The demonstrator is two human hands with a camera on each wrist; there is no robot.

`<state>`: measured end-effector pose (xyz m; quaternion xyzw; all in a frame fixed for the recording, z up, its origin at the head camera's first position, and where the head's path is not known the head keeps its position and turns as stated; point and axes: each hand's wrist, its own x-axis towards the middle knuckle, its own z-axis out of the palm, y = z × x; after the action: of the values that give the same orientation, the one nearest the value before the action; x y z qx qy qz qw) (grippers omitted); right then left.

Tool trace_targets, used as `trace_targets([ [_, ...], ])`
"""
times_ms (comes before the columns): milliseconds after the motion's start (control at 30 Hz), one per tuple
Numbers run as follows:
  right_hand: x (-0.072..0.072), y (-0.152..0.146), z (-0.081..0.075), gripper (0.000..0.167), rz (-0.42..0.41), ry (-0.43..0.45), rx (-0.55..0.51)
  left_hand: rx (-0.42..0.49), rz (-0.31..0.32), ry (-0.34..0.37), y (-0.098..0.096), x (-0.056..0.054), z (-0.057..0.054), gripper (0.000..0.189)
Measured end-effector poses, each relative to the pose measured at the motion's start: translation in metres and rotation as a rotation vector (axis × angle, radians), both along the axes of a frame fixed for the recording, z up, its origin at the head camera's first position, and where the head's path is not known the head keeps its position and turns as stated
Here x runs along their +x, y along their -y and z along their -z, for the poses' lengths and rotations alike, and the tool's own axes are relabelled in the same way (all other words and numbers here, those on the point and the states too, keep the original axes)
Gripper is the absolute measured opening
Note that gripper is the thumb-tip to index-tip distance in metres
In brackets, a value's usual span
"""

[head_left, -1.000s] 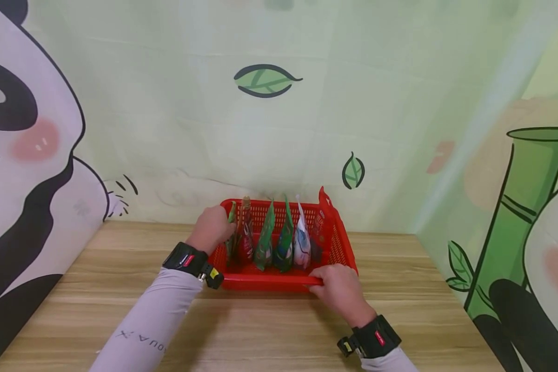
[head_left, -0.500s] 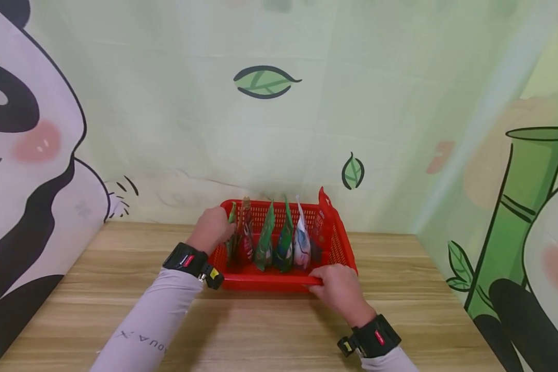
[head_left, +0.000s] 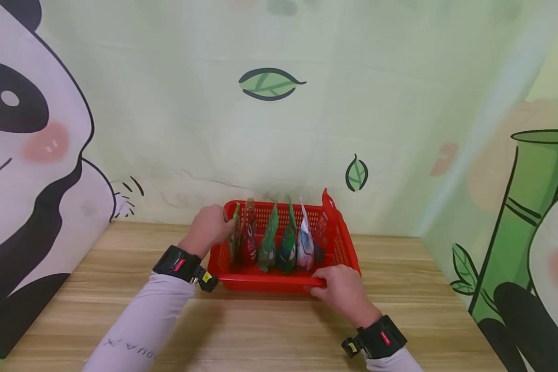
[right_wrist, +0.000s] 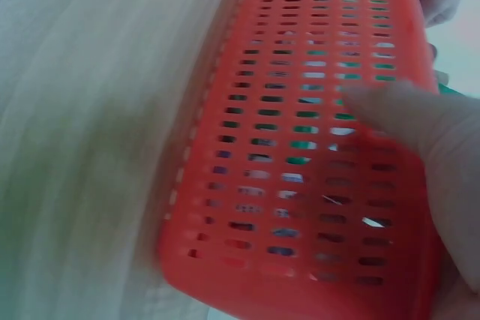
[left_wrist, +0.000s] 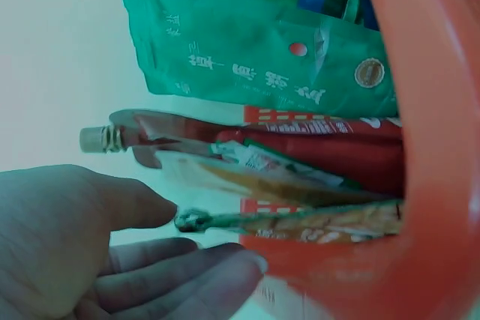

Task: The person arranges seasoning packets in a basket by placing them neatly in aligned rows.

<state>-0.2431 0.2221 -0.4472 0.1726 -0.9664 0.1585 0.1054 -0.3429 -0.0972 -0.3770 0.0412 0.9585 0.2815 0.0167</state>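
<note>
A red plastic basket (head_left: 272, 283) stands on the table with several upright packets in a row. My left hand (head_left: 209, 227) is at its left end. In the left wrist view, thumb and extended fingers lie apart, with the thumb tip right at the top corner of a slim green-and-brown packet (left_wrist: 322, 220). Beside that packet are a red pouch with a capped spout (left_wrist: 337, 148) and a green pouch (left_wrist: 247, 50). My right hand (head_left: 341, 289) grips the basket's front rim near the right corner, its thumb over the slotted outer wall in the right wrist view.
Farther right in the basket stand a green-and-blue packet (head_left: 288, 243), a white-and-blue packet (head_left: 305, 243) and a red packet (head_left: 325, 222). Bare wooden tabletop (head_left: 256, 330) lies in front. A printed panda backdrop (head_left: 190, 129) rises right behind the basket.
My left hand has drawn slightly left from the basket's left end, its wrist shifting outward. The packets stay in place, and my right hand keeps its hold on the rim. The head view shifts slightly.
</note>
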Motion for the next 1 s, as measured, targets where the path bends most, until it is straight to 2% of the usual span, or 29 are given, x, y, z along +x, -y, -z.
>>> trace_targets([
  [133,-0.002,-0.006,-0.007,0.029,-0.021,0.166,-0.161,0.016,-0.001,-0.059,0.011,0.003,0.001,0.035],
  [233,-0.002,-0.012,-0.011,0.033,-0.035,0.218,-0.239,0.023,0.006,-0.109,0.020,0.005,0.005,0.025],
  [367,-0.002,-0.017,-0.015,0.032,-0.058,0.224,-0.249,0.011,0.018,-0.160,0.030,0.007,0.009,0.019],
  [633,-0.003,-0.019,-0.015,0.033,-0.071,0.244,-0.236,-0.034,0.009,-0.194,0.041,0.009,0.015,0.020],
  [833,-0.004,-0.020,-0.015,0.033,-0.069,0.258,-0.253,-0.039,0.019,-0.199,0.046,0.008,0.021,0.019],
  [1000,-0.007,-0.022,-0.016,0.030,-0.030,0.245,-0.274,-0.046,0.027,-0.197,0.050,0.009,0.027,0.020],
])
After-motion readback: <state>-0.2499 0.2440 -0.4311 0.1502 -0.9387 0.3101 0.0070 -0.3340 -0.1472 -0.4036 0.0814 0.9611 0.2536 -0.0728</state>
